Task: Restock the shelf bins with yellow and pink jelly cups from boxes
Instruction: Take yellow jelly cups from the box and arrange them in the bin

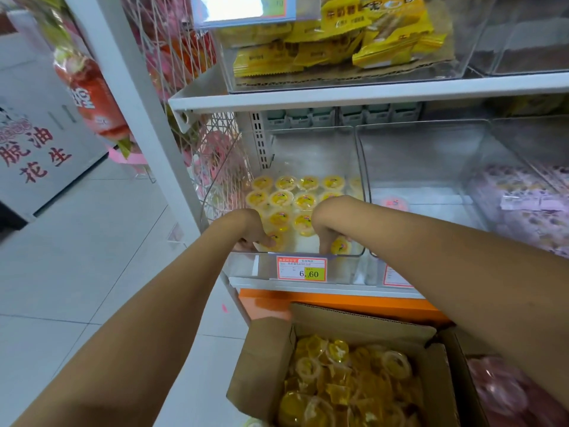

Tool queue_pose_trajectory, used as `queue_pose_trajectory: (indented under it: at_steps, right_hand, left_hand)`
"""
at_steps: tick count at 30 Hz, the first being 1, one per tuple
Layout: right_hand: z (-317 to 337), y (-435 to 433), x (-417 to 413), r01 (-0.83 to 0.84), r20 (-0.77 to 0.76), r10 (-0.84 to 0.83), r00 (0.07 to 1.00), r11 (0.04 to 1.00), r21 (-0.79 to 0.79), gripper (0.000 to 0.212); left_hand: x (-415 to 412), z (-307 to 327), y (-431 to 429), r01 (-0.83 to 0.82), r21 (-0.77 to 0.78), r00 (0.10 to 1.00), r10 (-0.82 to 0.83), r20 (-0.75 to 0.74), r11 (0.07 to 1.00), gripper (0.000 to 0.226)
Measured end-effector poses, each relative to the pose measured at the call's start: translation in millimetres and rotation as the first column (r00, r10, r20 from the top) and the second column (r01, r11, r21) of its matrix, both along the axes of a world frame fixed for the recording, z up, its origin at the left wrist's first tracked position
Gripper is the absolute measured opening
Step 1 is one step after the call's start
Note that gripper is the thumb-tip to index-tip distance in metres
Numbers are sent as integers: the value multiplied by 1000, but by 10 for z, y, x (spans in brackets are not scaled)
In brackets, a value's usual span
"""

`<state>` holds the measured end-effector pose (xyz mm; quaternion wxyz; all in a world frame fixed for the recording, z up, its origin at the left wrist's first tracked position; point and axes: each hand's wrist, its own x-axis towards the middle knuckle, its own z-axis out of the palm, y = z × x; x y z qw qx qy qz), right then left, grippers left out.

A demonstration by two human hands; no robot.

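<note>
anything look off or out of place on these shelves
Nothing looks spilled or broken. The yellow jelly cups sit in neat rows, lids up, in the left bin. Two small oddities: a single pink jelly cup in the next bin, and ragged, torn cardboard under the yellow snack packs on the shelf above.

A: Where do the jelly cups (286,198) lie?

B: In rows inside the left bin (311,149), from its back toward the front. A price label (301,269) is on its front wall.

A: And at the right?

B: The next bin (431,155), with a single cup (392,203) inside. Below, before the shelf, stands a carton (264,349) with loose cups (348,380); a second carton (455,346) touches its right side.
</note>
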<state>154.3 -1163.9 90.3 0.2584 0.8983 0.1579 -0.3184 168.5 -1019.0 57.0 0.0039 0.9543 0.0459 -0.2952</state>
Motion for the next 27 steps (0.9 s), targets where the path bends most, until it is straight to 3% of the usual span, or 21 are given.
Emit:
queue_pose_trajectory:
  at_steps: [2, 4, 6, 11, 13, 16, 20, 24, 27]
  right_hand:
    - [-40, -3, 48, -11, -8, 11, 1000, 1000, 8, 39]
    - [-114, -10, 125, -3, 17, 3, 1000, 1000, -7, 58]
    - [-174, -5, 182, -26, 55, 30, 998, 998, -63, 64]
    - [-189, -45, 253, -83, 86, 93, 992, 990, -113, 59]
    - [-190, -57, 264, -97, 122, 111, 986, 989, -115, 56]
    - [-203, -66, 287, -68, 158, 87, 984, 990, -124, 52]
    - [-234, -73, 331, -24, 154, 38, 987, 995, -92, 45]
    - [-237, -92, 315, -36, 167, 41, 985, 999, -33, 52]
    - [-175, -105, 313, -12, 187, -5, 982, 996, 88, 49]
  left_hand:
    - [22, -3, 43, -55, -34, 998, 55, -21, 998, 43]
    - [21, 8, 66, -73, -26, 997, 73, -9, 997, 40]
    - [17, 33, 62, -82, -27, 996, 82, 22, 996, 40]
    - [50, 19, 94, -127, -67, 992, 127, -9, 990, 37]
    - [113, -28, 75, -173, -97, 984, 168, -57, 980, 46]
    - [106, -48, 58, 38, 48, 999, -38, -2, 998, 70]
    - [-48, 80, 32, 52, 178, 986, -78, 145, 983, 14]
    - [-11, 12, 107, 6, 120, 976, -32, 217, 993, 33]
    - [47, -18, 80, 73, 79, 950, -93, 298, 994, 43]
